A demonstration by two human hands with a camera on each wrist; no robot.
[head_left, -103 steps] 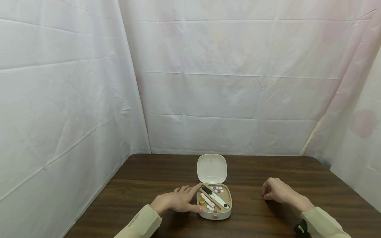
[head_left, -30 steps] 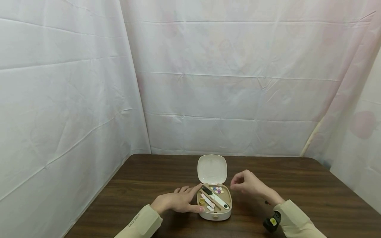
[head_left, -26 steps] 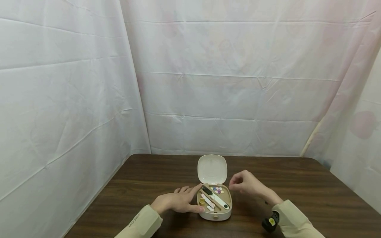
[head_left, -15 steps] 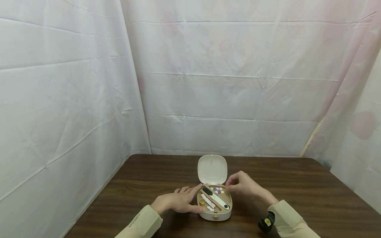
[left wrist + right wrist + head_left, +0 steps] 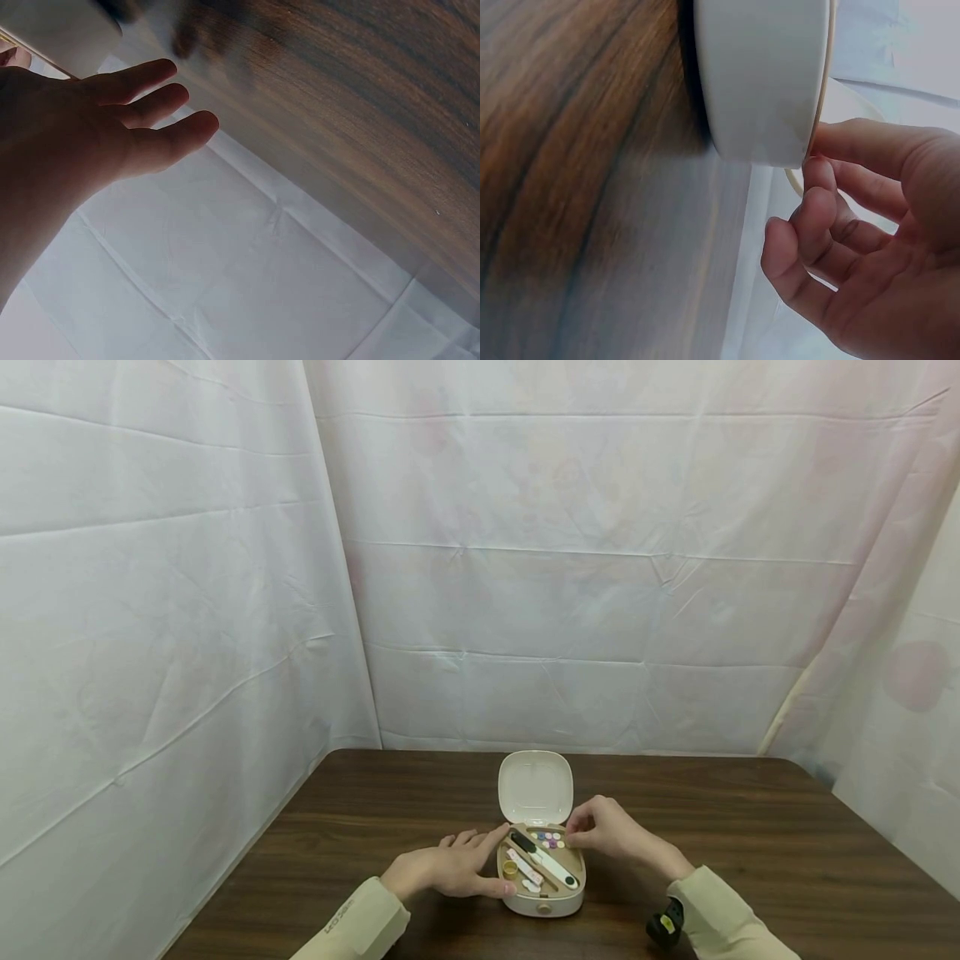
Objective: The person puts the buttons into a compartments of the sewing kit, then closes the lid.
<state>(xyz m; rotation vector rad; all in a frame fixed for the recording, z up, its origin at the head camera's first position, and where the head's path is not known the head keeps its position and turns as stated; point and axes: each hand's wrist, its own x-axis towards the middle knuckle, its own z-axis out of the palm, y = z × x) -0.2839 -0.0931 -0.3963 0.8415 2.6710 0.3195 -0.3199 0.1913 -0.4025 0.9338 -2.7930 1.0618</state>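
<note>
A white sewing box [image 5: 543, 906] stands with its lid [image 5: 535, 787] raised on the dark wooden table. Its beige tray bears a white-handled tool with a dark end [image 5: 557, 868], a pale strip [image 5: 525, 867], a gold ring-like thimble [image 5: 510, 870] and several small coloured buttons [image 5: 548, 837]. My left hand [image 5: 453, 866] rests against the box's left side, fingers spread, thumb at the front left corner. My right hand [image 5: 611, 831] is at the rear right rim by the buttons, thumb and index finger brought together. Whether anything lies between those fingertips is hidden, also in the right wrist view.
The wooden table [image 5: 405, 785] spreads around the box. White curtains hang behind it [image 5: 570, 610] and along the left side [image 5: 187, 652]. A black wrist device [image 5: 665, 927] sits at the right sleeve.
My right hand has moved left from the table on the right to the box's right rim, lately inching over the buttons' compartment. The left hand and box stay nearly still.
</note>
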